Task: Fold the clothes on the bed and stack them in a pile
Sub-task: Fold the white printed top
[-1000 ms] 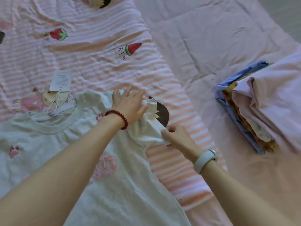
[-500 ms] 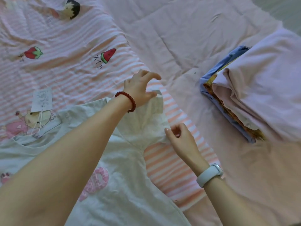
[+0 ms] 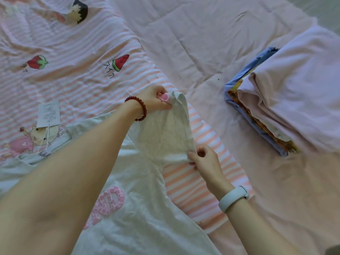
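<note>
A pale mint T-shirt [image 3: 147,218] with pink letters lies spread on the bed, its neck to the left. My left hand [image 3: 155,101], with a red bead bracelet, pinches the top corner of the shirt's right sleeve [image 3: 165,133] and holds it up. My right hand [image 3: 204,159], with a white wristband, pinches the sleeve's lower corner. The sleeve is stretched between the two hands. A pile of folded clothes [image 3: 287,107] sits to the right, lilac on top, blue at the bottom.
Under the shirt lies a pink-and-white striped blanket [image 3: 77,57] with fruit and cartoon prints. A paper tag [image 3: 48,113] hangs by the shirt's neck. A plain pink bedsheet [image 3: 193,34] covers the bed between the shirt and the pile.
My left hand went from pressing flat on the shoulder to pinching the sleeve's top corner and lifting it. My right hand kept its hold on the lower corner.
</note>
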